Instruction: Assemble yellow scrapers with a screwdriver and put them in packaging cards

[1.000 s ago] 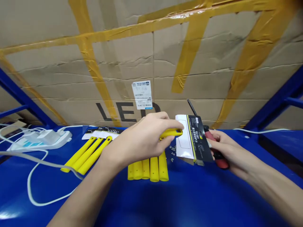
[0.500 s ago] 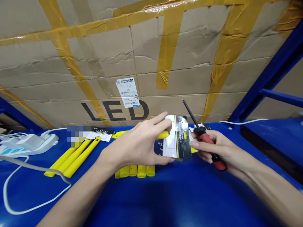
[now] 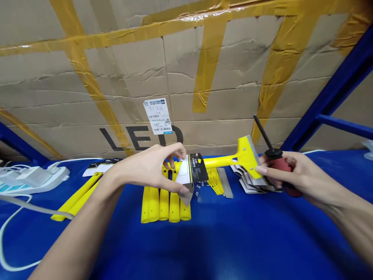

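Note:
A yellow scraper point(image 3: 220, 161) with a metal blade is held level between my hands. My left hand point(image 3: 140, 167) is closed around a folded black-and-white packaging card point(image 3: 198, 168) on the scraper's handle; the handle's end is partly hidden by the fingers. At the other end, my right hand point(image 3: 297, 167) pinches the scraper head near the blade. The same hand also grips a screwdriver point(image 3: 283, 165) with a red and black handle, its shaft pointing up and left. Yellow tube handles point(image 3: 163, 210) lie in a row below my left hand.
Small screws point(image 3: 199, 187), yellow head plates point(image 3: 214, 182) and metal blades point(image 3: 226, 182) lie behind the scraper. Stacked cards point(image 3: 251, 181) sit near my right hand. Finished-looking scrapers point(image 3: 78, 194), a power strip point(image 3: 35, 179) and cables are left. A taped cardboard box point(image 3: 186, 85) stands behind.
The card has slid left along the scraper with my left hand, uncovering the handle and head. My right hand has moved slightly right with the screwdriver.

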A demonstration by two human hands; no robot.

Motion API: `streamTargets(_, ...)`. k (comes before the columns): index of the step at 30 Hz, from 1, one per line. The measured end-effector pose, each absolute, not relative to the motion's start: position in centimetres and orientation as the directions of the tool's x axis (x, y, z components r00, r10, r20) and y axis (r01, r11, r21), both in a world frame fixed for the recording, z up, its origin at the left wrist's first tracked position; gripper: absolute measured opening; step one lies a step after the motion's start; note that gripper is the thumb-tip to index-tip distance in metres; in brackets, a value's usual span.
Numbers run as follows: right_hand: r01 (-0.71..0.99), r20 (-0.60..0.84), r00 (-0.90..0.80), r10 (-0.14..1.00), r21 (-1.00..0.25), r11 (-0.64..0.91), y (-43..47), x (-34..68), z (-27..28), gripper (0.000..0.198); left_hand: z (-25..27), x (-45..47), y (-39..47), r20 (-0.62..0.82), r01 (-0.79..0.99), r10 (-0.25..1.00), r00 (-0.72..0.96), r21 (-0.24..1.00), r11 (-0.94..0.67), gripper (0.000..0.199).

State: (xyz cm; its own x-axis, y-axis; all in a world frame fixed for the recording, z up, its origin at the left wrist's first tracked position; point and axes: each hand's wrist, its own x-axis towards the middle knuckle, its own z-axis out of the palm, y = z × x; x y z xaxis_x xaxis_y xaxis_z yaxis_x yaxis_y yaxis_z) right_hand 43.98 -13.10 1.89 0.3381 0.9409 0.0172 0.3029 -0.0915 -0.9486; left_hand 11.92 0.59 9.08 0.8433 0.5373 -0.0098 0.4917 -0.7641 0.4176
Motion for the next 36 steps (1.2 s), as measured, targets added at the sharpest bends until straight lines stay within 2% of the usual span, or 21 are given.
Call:
streamTargets(2, 0.272, 0.018, 0.377, 0.926, -0.958, -0.093, -13.2, 45.0, 1.9, 0.049, 8.5, 12.1, 1.4, -0.001, 0.448, 0.534, 0.845, 0.547, -0.707, 0.059)
streamTargets(4, 0.225, 0.011, 0.425, 0.905, -0.970, -0.094, -13.2, 46.1, 1.9, 0.050, 7.8, 12.3, 2.1, 0.022, 0.431, 0.567, 0.824, 0.625, -0.651, 0.056)
streamTargets(8, 0.066, -0.047, 0.559, 0.828, -0.993, -0.101, -12.9, 48.6, 1.5, 0.050, 6.0, 13.5, 2.6, 0.062, 0.451, 0.647, 0.760, 0.667, -0.594, 0.058)
streamTargets(11, 0.021, -0.031, 0.631, 0.776, -0.998, -0.057, -13.0, 49.6, 1.4, 0.050, 5.1, 15.6, 1.7, 0.102, 0.413, 0.684, 0.723, 0.729, -0.546, 0.062)
streamTargets(16, -0.008, 0.016, 0.675, 0.737, -1.000, 0.029, -13.9, 49.6, 2.5, 0.041, 4.5, 21.5, -0.4, 0.169, 0.318, 0.625, 0.762, 0.743, -0.589, 0.068)
streamTargets(20, 0.010, 0.086, 0.714, 0.695, -0.994, 0.112, -14.4, 50.1, 3.0, 0.042, 3.6, 26.8, -1.5, 0.220, 0.236, 0.553, 0.804, 0.735, -0.636, 0.064)
streamTargets(23, 0.039, 0.109, 0.720, 0.686, -0.992, 0.116, -14.4, 50.6, 2.9, 0.044, 2.1, 29.8, -2.0, 0.257, 0.220, 0.492, 0.832, 0.661, -0.718, 0.066)
streamTargets(26, 0.062, 0.101, 0.696, 0.711, -0.995, 0.080, -14.5, 50.7, 2.8, 0.041, 0.6, 30.8, -2.3, 0.164, 0.273, 0.400, 0.902, 0.502, -0.821, 0.072)
streamTargets(29, 0.074, 0.059, 0.656, 0.752, -0.997, 0.014, -14.6, 50.3, 2.9, 0.039, -0.2, 29.8, -2.5, 0.132, 0.316, 0.397, 0.908, 0.407, -0.857, 0.083)
streamTargets(31, 0.074, 0.022, 0.617, 0.787, -0.997, -0.031, -14.6, 49.9, 2.9, 0.038, -0.2, 28.4, -2.7, 0.222, 0.300, 0.403, 0.888, 0.385, -0.873, 0.084)
streamTargets(34, 0.065, -0.023, 0.547, 0.837, -0.995, -0.070, -14.1, 49.1, 2.6, 0.038, 0.8, 25.8, -2.8, 0.484, 0.209, 0.347, 0.803, 0.317, -0.925, 0.045)
streamTargets(36, 0.057, -0.044, 0.501, 0.864, -0.995, -0.084, -13.7, 48.2, 2.3, 0.042, 2.0, 24.2, -2.6, 0.616, 0.254, 0.316, 0.722, 0.189, -0.949, 0.033)
